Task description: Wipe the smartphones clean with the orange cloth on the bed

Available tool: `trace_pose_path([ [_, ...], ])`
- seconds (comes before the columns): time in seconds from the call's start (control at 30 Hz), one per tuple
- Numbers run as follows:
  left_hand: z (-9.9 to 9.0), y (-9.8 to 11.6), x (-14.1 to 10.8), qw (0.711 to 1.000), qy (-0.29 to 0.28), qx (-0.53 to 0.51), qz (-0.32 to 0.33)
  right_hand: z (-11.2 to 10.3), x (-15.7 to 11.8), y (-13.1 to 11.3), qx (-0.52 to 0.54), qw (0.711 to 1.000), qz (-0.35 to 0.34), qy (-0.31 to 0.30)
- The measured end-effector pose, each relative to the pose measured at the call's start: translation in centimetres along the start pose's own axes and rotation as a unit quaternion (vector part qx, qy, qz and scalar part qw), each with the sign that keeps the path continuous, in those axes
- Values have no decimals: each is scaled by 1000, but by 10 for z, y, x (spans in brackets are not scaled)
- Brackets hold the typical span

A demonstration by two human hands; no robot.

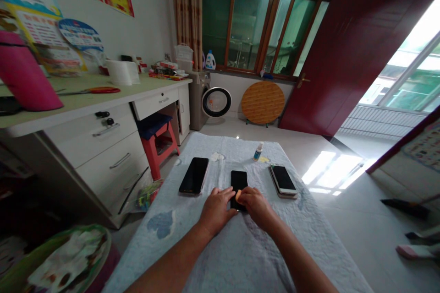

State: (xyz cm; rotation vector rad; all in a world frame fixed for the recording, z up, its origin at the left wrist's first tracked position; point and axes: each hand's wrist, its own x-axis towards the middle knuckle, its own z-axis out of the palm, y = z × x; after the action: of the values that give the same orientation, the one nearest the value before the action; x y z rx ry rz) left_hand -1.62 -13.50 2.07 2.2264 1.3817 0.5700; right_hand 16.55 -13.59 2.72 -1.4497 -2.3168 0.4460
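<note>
A black smartphone (pixel 239 177) lies face up on the cloth-covered table, partly hidden by both hands. My left hand (pixel 216 210) holds its left side, fingers along the edge and thumb near the bottom. My right hand (pixel 253 202) is closed on a small orange piece (pixel 238 196), pressed against the screen; whether it is sponge or cloth I cannot tell. To the left lies a larger dark phone (pixel 194 175). On the right, a white-framed phone (pixel 283 179) rests on top of another device. Beyond them stands a small spray bottle (pixel 257 151).
The light blue cloth (pixel 220 146) covers the table. At left are a desk (pixel 85 132), a red stool (pixel 160 146) and a bin with crumpled tissue (pixel 106 247). A washing machine (pixel 198 100) with its door open and a round wooden tabletop (pixel 263 103) stand behind.
</note>
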Motion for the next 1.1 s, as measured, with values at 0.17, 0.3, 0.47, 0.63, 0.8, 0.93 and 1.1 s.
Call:
trace_pose_path([
  [0.17,-3,3,0,1000,-6,0,-2,-6,28,16,-90,995,44,8],
  [0.3,-2,3,1,1000,-4,2,-5,-7,53,26,-124,990,70,20],
  [0.47,-1,2,1,1000,-1,2,-6,0,79,29,-132,990,53,24],
  [0.63,-1,1,0,1000,-1,17,-1,3,101,18,-187,980,55,-29],
  [0.8,1,2,-2,999,0,42,10,2,115,13,-199,977,64,-50],
  [0.93,3,2,-3,998,9,52,18,-4,118,15,-210,972,85,-58],
  [1.1,4,6,-5,998,9,59,11,-9,120,17,-219,968,96,-75],
])
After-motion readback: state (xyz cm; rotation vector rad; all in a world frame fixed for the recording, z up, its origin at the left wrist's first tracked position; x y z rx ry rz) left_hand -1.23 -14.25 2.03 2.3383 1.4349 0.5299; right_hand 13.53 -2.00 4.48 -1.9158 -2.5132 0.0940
